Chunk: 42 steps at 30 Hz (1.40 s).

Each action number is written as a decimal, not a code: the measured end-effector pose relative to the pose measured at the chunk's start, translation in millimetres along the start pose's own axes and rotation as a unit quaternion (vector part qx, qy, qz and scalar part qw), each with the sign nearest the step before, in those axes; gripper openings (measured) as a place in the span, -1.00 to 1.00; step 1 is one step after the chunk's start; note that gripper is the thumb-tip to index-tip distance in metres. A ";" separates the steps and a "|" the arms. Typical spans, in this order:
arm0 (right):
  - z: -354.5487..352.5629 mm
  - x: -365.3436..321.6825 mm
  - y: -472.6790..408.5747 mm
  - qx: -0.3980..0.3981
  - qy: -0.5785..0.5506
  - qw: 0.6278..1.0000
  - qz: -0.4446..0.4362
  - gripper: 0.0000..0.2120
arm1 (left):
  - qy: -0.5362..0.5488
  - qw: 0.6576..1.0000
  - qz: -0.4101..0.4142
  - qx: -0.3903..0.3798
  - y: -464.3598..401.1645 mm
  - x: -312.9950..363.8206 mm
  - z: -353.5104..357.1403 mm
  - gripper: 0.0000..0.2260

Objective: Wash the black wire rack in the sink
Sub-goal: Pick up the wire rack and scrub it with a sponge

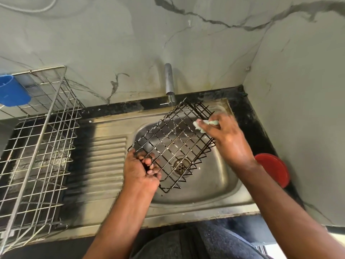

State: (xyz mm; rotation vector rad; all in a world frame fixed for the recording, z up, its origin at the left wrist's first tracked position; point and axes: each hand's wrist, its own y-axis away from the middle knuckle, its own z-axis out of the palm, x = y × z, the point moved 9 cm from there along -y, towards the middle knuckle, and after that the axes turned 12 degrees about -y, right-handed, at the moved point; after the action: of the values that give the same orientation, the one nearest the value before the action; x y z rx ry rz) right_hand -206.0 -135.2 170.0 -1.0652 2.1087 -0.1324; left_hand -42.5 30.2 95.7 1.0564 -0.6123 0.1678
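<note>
The black wire rack (173, 144) hangs tilted over the steel sink (224, 184), with soap foam on its wires. My left hand (140, 169) grips its near left corner, fingers curled through the wires. My right hand (227, 135) holds a pale soapy sponge (203, 125) and presses it against the rack's far right edge. A thin stream of water runs from the tap (169, 81) onto the rack's far end. The drain (180, 165) shows through the wires.
A large steel wire dish basket (39, 146) stands on the counter at the left, with a blue cup (11, 92) at its far corner. The ribbed drainboard (108, 157) lies between basket and sink. A red lid (274, 169) sits on the black counter to the right.
</note>
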 end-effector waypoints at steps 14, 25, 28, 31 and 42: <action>24.7 -65.4 43.3 -0.104 -0.037 0.991 -0.080 -0.65 | 0.042 0.999 -0.011 0.018 -6.4 0.1 -1.9 -0.59; -23.2 6.1 4.8 -0.013 0.071 0.997 0.036 -0.74 | 0.030 0.999 -0.020 0.019 -3.5 -6.9 -5.4 -0.57; 2.4 -50.7 27.7 -0.144 0.032 0.988 -0.034 -0.84 | 0.046 0.998 -0.013 0.026 -6.6 -3.7 -4.9 -0.55; 19.5 -69.0 46.4 -0.184 0.015 0.981 -0.062 -0.72 | 0.053 0.998 -0.011 0.034 -7.8 -3.1 -7.0 -0.56; 7.0 -62.9 53.2 -0.132 -0.059 0.985 -0.096 -0.66 | 0.103 0.993 0.013 0.053 -4.1 -1.5 0.6 -0.57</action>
State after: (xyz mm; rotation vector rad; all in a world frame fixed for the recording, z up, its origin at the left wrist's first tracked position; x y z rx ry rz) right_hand -212.7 -53.5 180.2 -1.3972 1.9508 0.1187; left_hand -42.3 28.0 92.0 1.1166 -0.4333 0.3309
